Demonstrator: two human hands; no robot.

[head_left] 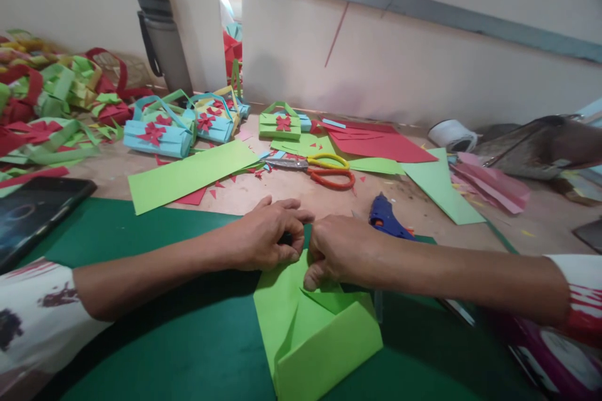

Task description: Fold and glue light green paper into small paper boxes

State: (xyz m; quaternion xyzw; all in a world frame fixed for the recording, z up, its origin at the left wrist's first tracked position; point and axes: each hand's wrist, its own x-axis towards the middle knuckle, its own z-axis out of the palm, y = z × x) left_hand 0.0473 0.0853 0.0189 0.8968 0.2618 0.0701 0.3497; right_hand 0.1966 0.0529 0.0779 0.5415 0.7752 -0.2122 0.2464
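Observation:
A folded sheet of light green paper (324, 351) lies on the dark green mat, its near end folded up into a pocket shape with a triangular flap. At the paper's far edge, my left hand (270, 235) is closed, thumb and forefinger pinched together. Right beside it, my right hand (345, 250) is curled, its thumb pressing on the paper near the flap. The knuckles partly hide the far edge. Past my right hand sits a blue glue gun (388, 216), its rear hidden by my forearm. Scissors (329, 169) with yellow and orange handles rest farther back.
Small paper bags (157, 136) with red bows stand along the back, near a grey bottle (167, 37). A phone (40, 216) lies at left on the green mat (188, 351). Red sheets (380, 141), a green strip (188, 175) and scraps cover the tabletop.

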